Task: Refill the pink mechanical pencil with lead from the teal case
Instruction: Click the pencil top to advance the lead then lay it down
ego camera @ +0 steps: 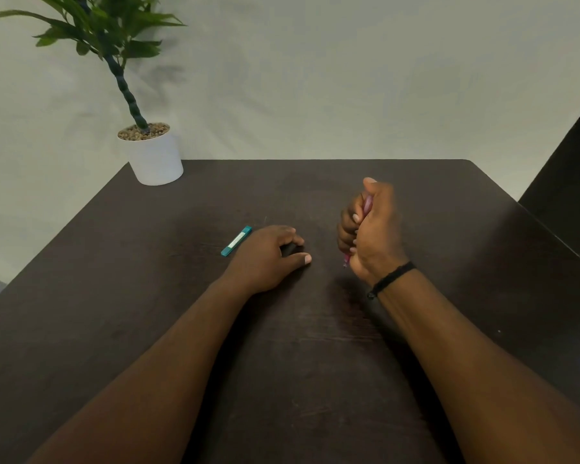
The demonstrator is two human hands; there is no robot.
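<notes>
Right hand (370,229) closed in a fist around the pink mechanical pencil (367,205), barrel running steeply up through the curled fingers, a bit of pink and the tip poking out below near the heel of the palm, just above the dark table (315,363). Left hand (270,254) resting palm-down on the wood, fingers loosely curled, gripping nothing visible; impossible to tell whether anything small lies under the fingertips. Teal case (236,241) lying flat on the table just beside the left hand's knuckles, slanted, apparently untouched and closed, though too small to be sure of the cap. Probably at the stage of opening the pencil's top end, hidden here behind the thumb. Best done by shifting from a fist to a lighter hold lower on the barrel, leaving the top free, then bringing the left hand across to pull the cap or eraser straight off rather than twisting hard. Worth parking any small removed piece on the table close by, away from the edge. Afterwards, tilting the case gently over the open barrel, one lead at a time, since thin leads likely snap or scatter easily. Potted plant (148,142) at the far left corner well clear of the work.
</notes>
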